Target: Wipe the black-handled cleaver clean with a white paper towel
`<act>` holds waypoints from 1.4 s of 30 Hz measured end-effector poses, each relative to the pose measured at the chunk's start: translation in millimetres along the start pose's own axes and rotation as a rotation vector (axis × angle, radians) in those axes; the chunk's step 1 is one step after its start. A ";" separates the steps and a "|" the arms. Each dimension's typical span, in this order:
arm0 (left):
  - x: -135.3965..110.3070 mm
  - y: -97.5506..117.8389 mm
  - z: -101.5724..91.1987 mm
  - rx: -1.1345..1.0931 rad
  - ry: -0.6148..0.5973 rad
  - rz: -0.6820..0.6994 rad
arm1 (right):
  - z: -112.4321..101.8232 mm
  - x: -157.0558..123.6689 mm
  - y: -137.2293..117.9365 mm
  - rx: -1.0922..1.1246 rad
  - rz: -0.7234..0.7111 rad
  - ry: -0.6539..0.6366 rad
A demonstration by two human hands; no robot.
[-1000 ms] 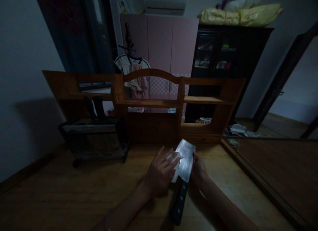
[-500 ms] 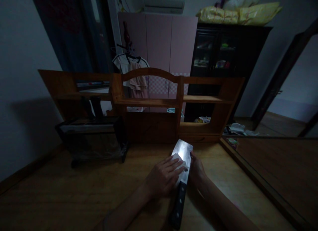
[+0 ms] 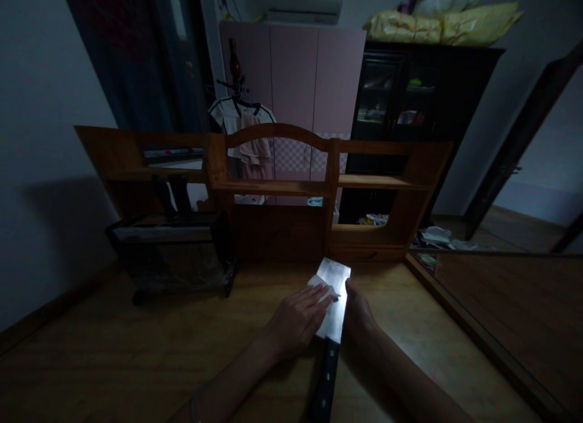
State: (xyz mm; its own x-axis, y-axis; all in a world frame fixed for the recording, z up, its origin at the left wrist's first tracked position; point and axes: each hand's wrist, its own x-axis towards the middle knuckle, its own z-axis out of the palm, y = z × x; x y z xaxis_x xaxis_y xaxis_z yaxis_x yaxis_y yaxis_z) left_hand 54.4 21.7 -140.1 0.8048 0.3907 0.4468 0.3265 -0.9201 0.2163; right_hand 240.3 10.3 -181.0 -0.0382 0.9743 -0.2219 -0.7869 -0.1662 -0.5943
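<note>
A cleaver (image 3: pixel 336 289) with a wide shiny blade and a black riveted handle (image 3: pixel 324 383) lies over the wooden desk (image 3: pixel 136 350), its handle pointing toward me. My left hand (image 3: pixel 296 323) presses a small white cloth or tissue (image 3: pixel 319 284) flat against the blade's left side, fingers stretched forward. My right hand (image 3: pixel 357 314) grips the blade's right edge, thumb up along the steel.
A wooden shelf unit (image 3: pixel 273 186) stands at the desk's back edge. A dark rack with a clear cover (image 3: pixel 170 253) sits at the left. Beyond are a pink wardrobe (image 3: pixel 314 83), hanging clothes (image 3: pixel 243 128) and a dark glass cabinet (image 3: pixel 410 101).
My left hand has slid the white cloth forward along the blade toward its tip. The cleaver has shifted slightly left and lower, with my right hand still on its edge.
</note>
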 end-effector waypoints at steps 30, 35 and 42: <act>-1.5 -18.0 12.7 -0.096 -0.115 0.006 | 9.0 -0.1 8.5 -0.032 0.107 0.034; -3.8 -23.4 18.8 -0.081 -0.073 -0.029 | 9.1 3.8 12.6 -0.025 0.089 -0.007; -1.8 -20.2 13.8 -0.063 -0.047 -0.099 | 20.3 -9.2 3.0 -0.131 0.203 -0.022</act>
State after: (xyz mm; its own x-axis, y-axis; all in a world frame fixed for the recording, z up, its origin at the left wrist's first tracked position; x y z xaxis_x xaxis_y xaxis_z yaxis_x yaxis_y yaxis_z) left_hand 53.2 39.2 -157.2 0.7931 0.4760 0.3800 0.3746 -0.8732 0.3119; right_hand 225.9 3.9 -165.0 -0.2015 0.9219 -0.3310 -0.6755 -0.3755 -0.6345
